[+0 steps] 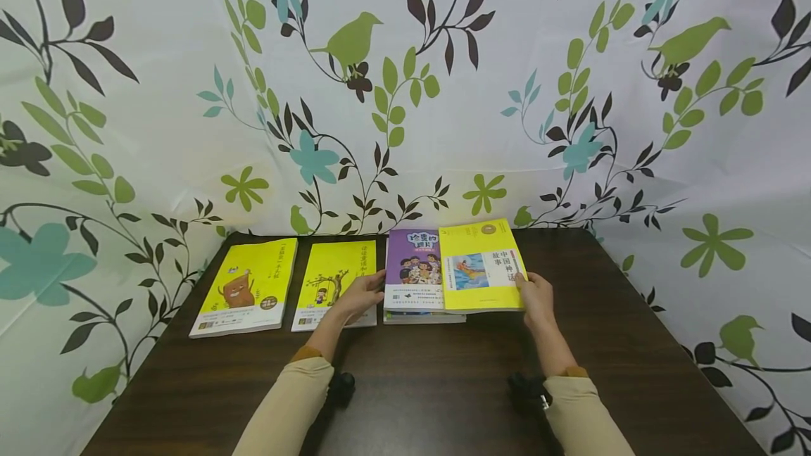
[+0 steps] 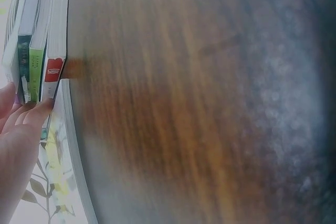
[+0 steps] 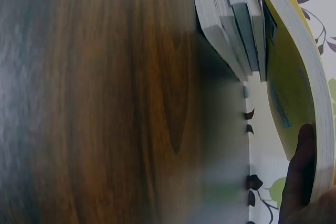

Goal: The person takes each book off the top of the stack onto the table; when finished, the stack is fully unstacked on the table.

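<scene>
My right hand (image 1: 537, 300) grips the lower right edge of a yellow book (image 1: 472, 227) with a dragon-like picture on its cover. In the right wrist view that book (image 3: 299, 61) is lifted at an angle, with fingers underneath it. Its left part overlaps a purple-and-white book (image 1: 405, 294) on top of a stack. My left hand (image 1: 361, 295) touches the stack's left side. The left wrist view shows its fingers (image 2: 37, 113) against the spines, including a green spine (image 2: 35, 74) and a red-and-white one (image 2: 52, 72).
Two yellow books lie flat on the dark wooden table (image 1: 431, 385) to the left: one with a tree and swing (image 1: 342, 259), another with a brown cartoon figure (image 1: 253, 259). Behind the table hangs a patterned cloth (image 1: 431, 125) with birds and leaves.
</scene>
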`<control>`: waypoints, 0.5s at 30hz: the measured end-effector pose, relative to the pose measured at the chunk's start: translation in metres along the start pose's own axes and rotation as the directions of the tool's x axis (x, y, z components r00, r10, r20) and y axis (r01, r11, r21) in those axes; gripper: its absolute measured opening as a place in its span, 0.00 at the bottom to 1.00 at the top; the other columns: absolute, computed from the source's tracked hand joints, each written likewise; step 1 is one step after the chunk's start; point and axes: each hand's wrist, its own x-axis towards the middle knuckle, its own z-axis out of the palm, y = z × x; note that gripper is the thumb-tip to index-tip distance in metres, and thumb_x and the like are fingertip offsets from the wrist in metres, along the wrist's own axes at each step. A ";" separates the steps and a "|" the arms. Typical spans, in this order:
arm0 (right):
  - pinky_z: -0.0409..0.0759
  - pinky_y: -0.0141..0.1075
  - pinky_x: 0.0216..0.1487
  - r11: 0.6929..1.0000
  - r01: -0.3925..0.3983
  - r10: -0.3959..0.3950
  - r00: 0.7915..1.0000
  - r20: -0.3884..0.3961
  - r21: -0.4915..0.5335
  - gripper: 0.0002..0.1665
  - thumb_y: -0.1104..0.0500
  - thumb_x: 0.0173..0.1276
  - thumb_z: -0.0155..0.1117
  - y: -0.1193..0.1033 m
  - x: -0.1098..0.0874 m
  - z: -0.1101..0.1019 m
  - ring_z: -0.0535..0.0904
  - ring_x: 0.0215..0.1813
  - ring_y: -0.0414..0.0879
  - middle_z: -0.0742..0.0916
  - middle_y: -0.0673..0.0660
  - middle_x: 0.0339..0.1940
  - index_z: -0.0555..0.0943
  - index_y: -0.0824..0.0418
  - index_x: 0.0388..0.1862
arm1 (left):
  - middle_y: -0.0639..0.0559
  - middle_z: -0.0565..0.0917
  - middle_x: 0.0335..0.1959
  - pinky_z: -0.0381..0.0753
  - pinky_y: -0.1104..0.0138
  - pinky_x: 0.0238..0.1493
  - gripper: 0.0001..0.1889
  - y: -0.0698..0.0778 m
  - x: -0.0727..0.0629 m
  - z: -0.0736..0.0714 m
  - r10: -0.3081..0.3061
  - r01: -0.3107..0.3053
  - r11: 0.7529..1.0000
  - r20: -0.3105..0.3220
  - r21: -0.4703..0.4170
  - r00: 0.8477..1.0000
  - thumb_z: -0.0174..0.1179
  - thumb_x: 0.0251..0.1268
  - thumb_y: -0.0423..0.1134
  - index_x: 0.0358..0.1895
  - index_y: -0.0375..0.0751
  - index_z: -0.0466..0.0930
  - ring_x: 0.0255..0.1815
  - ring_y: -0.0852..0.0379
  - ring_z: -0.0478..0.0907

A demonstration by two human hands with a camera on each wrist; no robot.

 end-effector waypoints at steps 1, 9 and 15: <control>0.76 0.26 0.29 1.000 -0.004 0.004 1.000 0.001 0.001 0.29 0.53 0.78 0.49 0.001 0.001 -0.001 0.77 0.33 0.40 0.78 0.66 0.53 0.66 0.72 0.69 | 0.36 0.53 0.78 0.57 0.50 0.73 0.34 0.000 0.000 0.000 0.000 0.000 1.000 0.001 -0.001 1.000 0.49 0.68 0.21 0.76 0.33 0.51 0.78 0.39 0.51; 0.76 0.27 0.28 1.000 -0.021 0.021 1.000 -0.020 0.004 0.29 0.54 0.77 0.49 0.009 0.008 -0.013 0.76 0.30 0.38 0.78 0.64 0.50 0.66 0.72 0.68 | 0.37 0.53 0.77 0.57 0.49 0.73 0.34 0.002 -0.003 0.001 -0.018 0.018 1.000 -0.005 -0.003 1.000 0.50 0.68 0.21 0.76 0.33 0.51 0.78 0.39 0.52; 0.76 0.26 0.28 1.000 0.009 -0.009 1.000 -0.026 -0.008 0.29 0.54 0.78 0.47 0.011 0.010 -0.019 0.75 0.29 0.37 0.78 0.63 0.47 0.67 0.73 0.68 | 0.36 0.53 0.77 0.57 0.49 0.73 0.34 0.001 -0.003 0.001 0.014 -0.013 1.000 0.004 -0.015 1.000 0.49 0.67 0.20 0.76 0.31 0.52 0.78 0.39 0.51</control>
